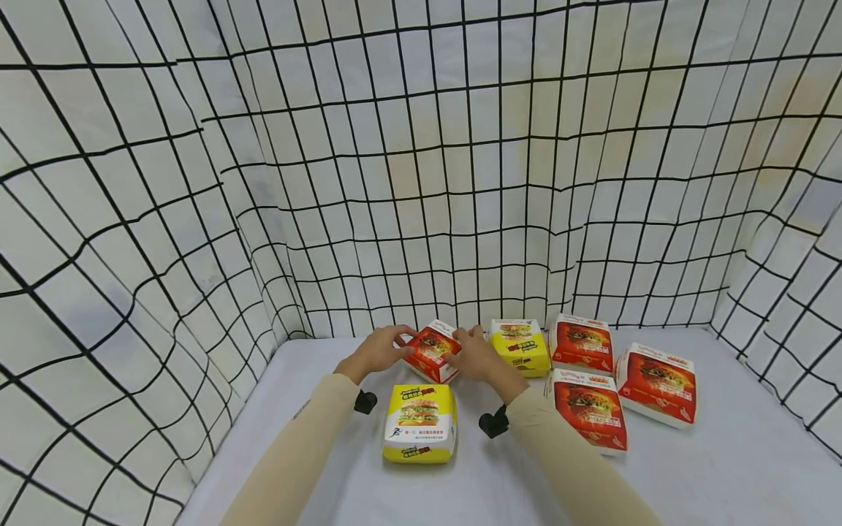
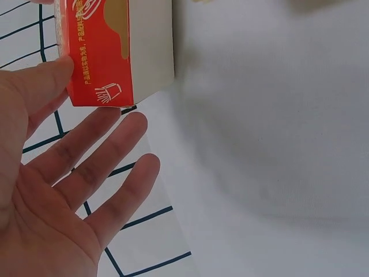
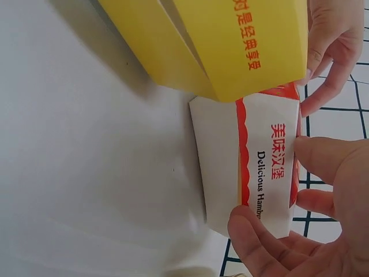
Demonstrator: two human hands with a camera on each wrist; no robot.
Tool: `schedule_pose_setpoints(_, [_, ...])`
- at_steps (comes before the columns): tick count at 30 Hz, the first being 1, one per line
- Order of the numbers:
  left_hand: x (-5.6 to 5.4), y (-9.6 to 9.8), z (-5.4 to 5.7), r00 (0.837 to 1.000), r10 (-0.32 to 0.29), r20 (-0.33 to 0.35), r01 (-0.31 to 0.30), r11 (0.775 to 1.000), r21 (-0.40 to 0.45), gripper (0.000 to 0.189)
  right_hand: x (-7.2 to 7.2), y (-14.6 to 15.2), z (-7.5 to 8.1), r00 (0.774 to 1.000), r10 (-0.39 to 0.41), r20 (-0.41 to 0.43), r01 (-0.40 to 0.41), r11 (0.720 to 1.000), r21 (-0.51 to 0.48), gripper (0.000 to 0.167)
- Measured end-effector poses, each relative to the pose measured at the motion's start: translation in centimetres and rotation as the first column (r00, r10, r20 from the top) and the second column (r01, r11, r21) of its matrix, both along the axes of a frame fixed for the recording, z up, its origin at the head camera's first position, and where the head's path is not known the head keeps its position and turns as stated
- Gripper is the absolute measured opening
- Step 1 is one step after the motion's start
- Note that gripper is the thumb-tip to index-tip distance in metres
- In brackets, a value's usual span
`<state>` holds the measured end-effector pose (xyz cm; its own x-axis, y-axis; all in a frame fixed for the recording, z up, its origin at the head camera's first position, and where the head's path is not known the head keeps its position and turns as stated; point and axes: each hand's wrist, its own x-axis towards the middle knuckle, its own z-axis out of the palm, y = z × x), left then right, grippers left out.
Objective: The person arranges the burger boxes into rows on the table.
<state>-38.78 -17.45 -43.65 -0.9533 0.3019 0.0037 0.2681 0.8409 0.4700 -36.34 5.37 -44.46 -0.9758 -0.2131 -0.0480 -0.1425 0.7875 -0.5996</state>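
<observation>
Aslant, red box (image 1: 432, 353), white edge (image 1: 445, 328) far-right.

Red-and-white box (image 3: 259, 150) lies centre; its white side carries red characters and black "Delicious Hambur…", the rest hidden at a fingertip. Right hand (image 3: 349, 202) grips it from the box's lower right, touching white side and red edge. Left hand (image 3: 340, 40) shows at the box's upper right. Yellow box (image 3: 230, 52) overlaps view above the box. White surface (image 3: 104, 167) left of box; black grid (image 3: 340, 109) right.
</observation>
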Motion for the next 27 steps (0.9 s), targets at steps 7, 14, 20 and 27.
schedule_pose_setpoints(7, [0.0, -0.2, 0.1, 0.999, 0.025, -0.037, -0.025, 1.0, -0.007, 0.032, 0.4, -0.1, 0.0, 0.999, -0.032, 0.03, 0.032, 0.999, 0.001, 0.058])
schedule_pose_setpoints(14, [-0.2, -0.2, 0.1, 0.996, 0.059, -0.067, -0.061, 0.998, -0.023, 0.03, 0.6, 0.1, -0.1, 1.0, -0.017, 0.0, 0.017, 1.0, 0.026, 0.053])
schedule_pose_setpoints(20, [-0.1, -0.2, -0.1, 0.989, 0.101, -0.104, -0.103, 0.995, -0.013, 0.028, 0.9, 0.1, 0.0, 1.0, 0.004, -0.015, -0.004, 0.998, 0.056, 0.051])
schedule_pose_setpoints(27, [0.2, 0.0, 0.2, 0.986, 0.117, -0.119, -0.113, 0.993, 0.039, 0.035, 1.4, 0.1, 1.1, 0.99, 0.037, -0.136, -0.018, 0.99, 0.139, 0.056])
